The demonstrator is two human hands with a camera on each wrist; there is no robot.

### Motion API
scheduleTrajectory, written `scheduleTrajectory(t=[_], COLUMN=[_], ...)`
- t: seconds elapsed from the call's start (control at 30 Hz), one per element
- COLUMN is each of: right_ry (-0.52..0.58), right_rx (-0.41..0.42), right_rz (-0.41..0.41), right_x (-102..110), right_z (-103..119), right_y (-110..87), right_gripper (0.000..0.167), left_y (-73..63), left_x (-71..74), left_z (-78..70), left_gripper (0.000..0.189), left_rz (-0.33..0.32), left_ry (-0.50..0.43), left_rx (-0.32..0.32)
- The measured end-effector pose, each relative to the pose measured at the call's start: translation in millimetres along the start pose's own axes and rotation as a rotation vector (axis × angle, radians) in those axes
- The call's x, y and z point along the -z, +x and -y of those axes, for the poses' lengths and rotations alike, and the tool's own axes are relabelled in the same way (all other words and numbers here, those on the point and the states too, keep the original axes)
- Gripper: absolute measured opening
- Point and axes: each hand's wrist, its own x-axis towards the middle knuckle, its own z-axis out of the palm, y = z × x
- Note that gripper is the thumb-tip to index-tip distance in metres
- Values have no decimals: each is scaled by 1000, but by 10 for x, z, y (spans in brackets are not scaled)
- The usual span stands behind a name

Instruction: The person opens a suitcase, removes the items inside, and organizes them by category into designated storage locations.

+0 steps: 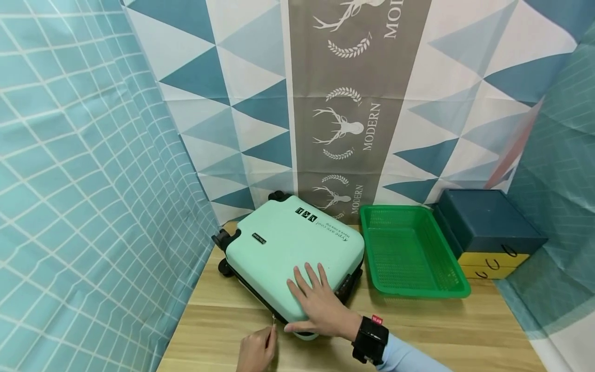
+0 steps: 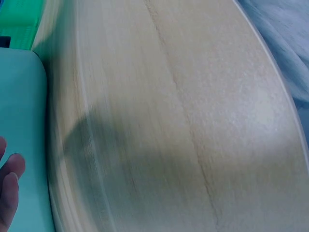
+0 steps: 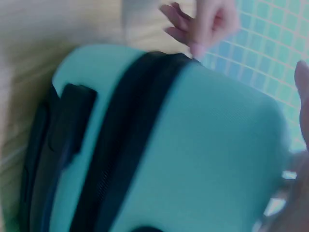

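Left hand (image 1: 257, 348) is pinching the zipper pull (image 1: 274, 320), right hand (image 1: 319, 307) is lying spread on the mint hard-shell suitcase (image 1: 279, 253), which is resting on the wooden table (image 1: 218, 320); it's looking closed, but how much zipping or unzipping is left isn't showing.

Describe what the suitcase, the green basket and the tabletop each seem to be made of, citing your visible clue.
Suitcase: probably hard plastic, smooth and satin-like; its shell has clean, rounded, moulded-looking corners.
Green basket: likely plastic, slightly glossy; it is one even colour with perforated walls.
Tabletop: wood or wood-look laminate, pale with grain streaks and a soft sheen; I cannot tell which.
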Motion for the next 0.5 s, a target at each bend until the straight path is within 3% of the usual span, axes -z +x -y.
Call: scheduleTrajectory(t=[0.1,0.2,0.5], right_ry=[-66,-66,51], right_rx=[-2,8,39], right_rz=[-99,-136,2], right_x=[-96,-104,55], right_z=[34,-4,-260], right_y=[-9,-5,-26], right_gripper=[85,78,78], left_y=[-22,-22,80], left_x=[-20,-38,-112], left_z=[8,25,-82], left_gripper=[55,55,49], left_rz=[11,10,-2], left_ry=[0,4,-36], left_rx=[3,1,-84])
